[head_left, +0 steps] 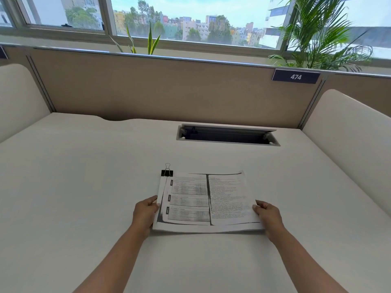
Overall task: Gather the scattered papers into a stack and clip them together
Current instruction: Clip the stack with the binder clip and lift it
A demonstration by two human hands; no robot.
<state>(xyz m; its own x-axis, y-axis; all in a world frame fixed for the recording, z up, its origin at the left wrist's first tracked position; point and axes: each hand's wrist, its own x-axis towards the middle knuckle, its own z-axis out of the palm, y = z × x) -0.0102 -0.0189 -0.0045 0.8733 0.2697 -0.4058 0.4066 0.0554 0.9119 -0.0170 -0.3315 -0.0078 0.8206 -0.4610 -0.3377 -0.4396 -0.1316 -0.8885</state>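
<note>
A stack of printed papers [207,199] lies at the middle of the white desk [84,176], its near edge lifted slightly off the surface. A black binder clip [167,172] with silver wire handles grips the stack's far left corner. My left hand [145,212] holds the stack's left edge, thumb on top. My right hand [267,214] holds the right edge the same way, with a ring on one finger.
An open cable tray slot [227,136] is set into the desk behind the papers. A tan partition [148,89] with a "474" label [295,76] closes the back. Cream side panels [347,132] flank the desk. Plants [317,34] stand by the window.
</note>
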